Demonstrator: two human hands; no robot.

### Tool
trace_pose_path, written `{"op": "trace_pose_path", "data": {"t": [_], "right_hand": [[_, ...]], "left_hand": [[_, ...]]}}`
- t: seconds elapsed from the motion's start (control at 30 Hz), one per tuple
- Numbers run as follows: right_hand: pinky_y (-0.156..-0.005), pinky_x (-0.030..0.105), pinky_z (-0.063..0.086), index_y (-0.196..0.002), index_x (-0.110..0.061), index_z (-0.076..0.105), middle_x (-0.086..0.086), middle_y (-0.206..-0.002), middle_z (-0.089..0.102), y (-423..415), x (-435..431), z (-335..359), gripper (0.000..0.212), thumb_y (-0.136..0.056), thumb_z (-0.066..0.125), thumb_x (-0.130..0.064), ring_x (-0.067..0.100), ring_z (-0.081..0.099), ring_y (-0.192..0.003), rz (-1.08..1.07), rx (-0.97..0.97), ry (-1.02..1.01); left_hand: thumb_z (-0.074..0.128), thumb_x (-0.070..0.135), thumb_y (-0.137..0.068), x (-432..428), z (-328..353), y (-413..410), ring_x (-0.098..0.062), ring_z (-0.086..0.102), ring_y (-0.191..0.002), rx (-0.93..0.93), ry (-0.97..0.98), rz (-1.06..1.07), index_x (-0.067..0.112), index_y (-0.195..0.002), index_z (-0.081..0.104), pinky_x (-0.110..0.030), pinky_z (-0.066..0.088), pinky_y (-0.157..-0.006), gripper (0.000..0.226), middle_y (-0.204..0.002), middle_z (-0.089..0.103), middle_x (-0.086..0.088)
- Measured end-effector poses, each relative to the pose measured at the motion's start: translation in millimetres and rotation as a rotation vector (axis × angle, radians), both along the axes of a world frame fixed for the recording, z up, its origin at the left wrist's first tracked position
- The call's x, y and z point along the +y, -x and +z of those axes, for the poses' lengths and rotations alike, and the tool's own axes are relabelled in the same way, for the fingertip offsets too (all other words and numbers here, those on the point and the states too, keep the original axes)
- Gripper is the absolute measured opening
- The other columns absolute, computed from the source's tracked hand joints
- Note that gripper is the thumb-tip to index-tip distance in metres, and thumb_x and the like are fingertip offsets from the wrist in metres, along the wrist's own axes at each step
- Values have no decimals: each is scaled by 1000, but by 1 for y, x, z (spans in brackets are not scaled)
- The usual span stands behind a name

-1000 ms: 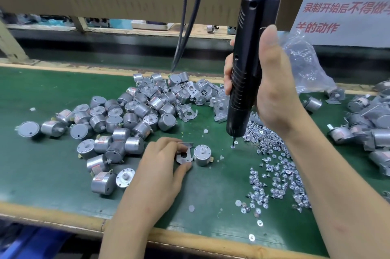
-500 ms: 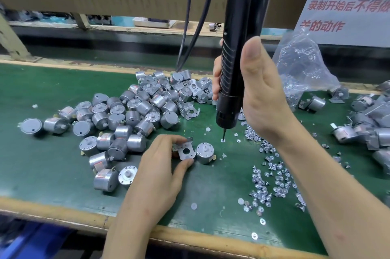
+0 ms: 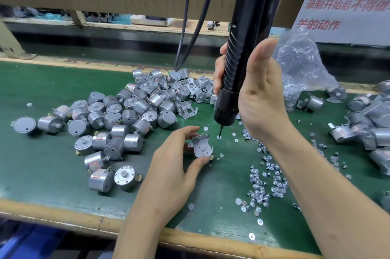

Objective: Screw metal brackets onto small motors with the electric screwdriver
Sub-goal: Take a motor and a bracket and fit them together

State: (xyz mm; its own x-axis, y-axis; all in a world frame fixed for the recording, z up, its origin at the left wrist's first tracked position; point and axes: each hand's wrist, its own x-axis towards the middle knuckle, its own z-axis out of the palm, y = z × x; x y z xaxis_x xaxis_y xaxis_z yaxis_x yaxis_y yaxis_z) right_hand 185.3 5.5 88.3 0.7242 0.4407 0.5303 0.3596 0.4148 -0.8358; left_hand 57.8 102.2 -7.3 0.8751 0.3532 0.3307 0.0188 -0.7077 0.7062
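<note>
Since the frame half a second back, the bracket (image 3: 198,139) has gone from lying beside the motor (image 3: 202,149) to sitting over its face, with the shaft hub showing through the hole. The left hand (image 3: 168,174) pinches the pair between thumb and fingers, tilted up off the green mat (image 3: 42,174) near the middle. The right hand (image 3: 259,98) grips the electric screwdriver (image 3: 242,47) upright, its bit tip on a loose screw (image 3: 219,137) just right of the bracket — picking it up, I judge. No screw shows in this bracket yet. Bracketed motors (image 3: 363,127) lie at the right, so some are done — a pile of bare motors (image 3: 118,121) on the left and spare brackets (image 3: 196,87) behind it remain.
</note>
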Motion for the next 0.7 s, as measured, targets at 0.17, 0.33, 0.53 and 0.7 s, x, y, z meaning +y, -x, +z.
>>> {"op": "trace_pose_path", "data": {"t": [0.17, 0.33, 0.53, 0.7], "right_hand": [[-58, 42, 45, -85, -10, 54, 2, -70, 56, 1, 7, -4, 66, -75, 37, -74, 22, 54, -59, -1, -22, -23], [-57, 37, 45, -86, -10, 54, 0, -69, 57, 3, 16, -7, 69, -76, 38, -76, 20, 54, -57, 8, -37, -8], [-56, 34, 45, -90, -4, 52, 0, -68, 57, 5, 23, -11, 74, -75, 38, -75, 18, 54, -56, 35, -30, -7], [-58, 29, 46, -98, 7, 53, 4, -70, 56, 6, 24, -13, 85, -77, 39, -74, 17, 55, -56, 62, -14, -3]], "left_hand": [[72, 33, -86, 0, 0, 0, 15, 49, -103, 13, -44, -7, 29, -127, 54, -1, 33, -82, 45, -115, 58, 22], [72, 33, -86, 1, 0, 1, 12, 51, -103, 24, -43, -11, 28, -125, 57, -2, 34, -82, 42, -115, 58, 22], [72, 32, -87, 0, 0, 1, 12, 50, -104, 23, -43, -8, 29, -123, 56, -2, 34, -83, 40, -114, 58, 22], [73, 29, -86, 0, 1, 0, 11, 51, -102, 14, -43, -9, 28, -122, 57, -2, 34, -82, 39, -111, 59, 21]]}}
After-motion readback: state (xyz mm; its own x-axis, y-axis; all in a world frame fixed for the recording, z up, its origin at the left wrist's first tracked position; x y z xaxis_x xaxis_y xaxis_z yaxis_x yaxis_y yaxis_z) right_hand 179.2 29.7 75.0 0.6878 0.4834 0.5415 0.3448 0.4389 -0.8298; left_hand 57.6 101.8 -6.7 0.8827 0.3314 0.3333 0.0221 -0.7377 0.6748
